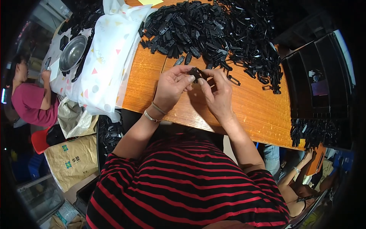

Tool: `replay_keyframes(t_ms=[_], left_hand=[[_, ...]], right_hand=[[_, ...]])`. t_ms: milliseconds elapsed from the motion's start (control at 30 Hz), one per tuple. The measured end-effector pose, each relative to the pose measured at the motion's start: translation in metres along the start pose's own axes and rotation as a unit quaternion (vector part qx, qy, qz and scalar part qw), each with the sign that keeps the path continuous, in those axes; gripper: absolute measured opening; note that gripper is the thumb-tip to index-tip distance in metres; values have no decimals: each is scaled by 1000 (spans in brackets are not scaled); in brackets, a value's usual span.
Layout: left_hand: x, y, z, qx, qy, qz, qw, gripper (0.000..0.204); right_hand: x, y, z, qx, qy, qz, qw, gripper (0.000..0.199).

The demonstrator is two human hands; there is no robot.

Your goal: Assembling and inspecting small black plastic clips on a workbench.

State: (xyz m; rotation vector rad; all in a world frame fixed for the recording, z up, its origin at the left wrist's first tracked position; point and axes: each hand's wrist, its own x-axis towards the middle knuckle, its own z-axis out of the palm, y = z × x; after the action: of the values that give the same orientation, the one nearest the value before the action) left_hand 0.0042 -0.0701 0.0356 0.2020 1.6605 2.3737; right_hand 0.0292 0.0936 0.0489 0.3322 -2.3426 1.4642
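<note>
Head cam shows a small black clip pinched between both hands over the table, just in front of the big clip pile. My left hand has its fingers curled closed on the clip's left end, and my right hand grips the right end with thumb and forefinger. Off to the left there's a white patterned cloth with a steel bowl beside it, and black trays sit on the right.
</note>
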Motion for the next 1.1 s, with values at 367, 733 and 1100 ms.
replay_keyframes(t_ms=[367,733,1100], left_hand=[[-9,-1,0,7,16,34,999,30],[-32,-3,6,21,27,66,997,19],[-73,55,-65,394,-17,-74,916,23]], right_hand=[[-3,5,6,-9,-7,-35,999,18],[-26,-4,31,52,-60,3,997,44],[-25,9,26,58,-180,1,982,32]])
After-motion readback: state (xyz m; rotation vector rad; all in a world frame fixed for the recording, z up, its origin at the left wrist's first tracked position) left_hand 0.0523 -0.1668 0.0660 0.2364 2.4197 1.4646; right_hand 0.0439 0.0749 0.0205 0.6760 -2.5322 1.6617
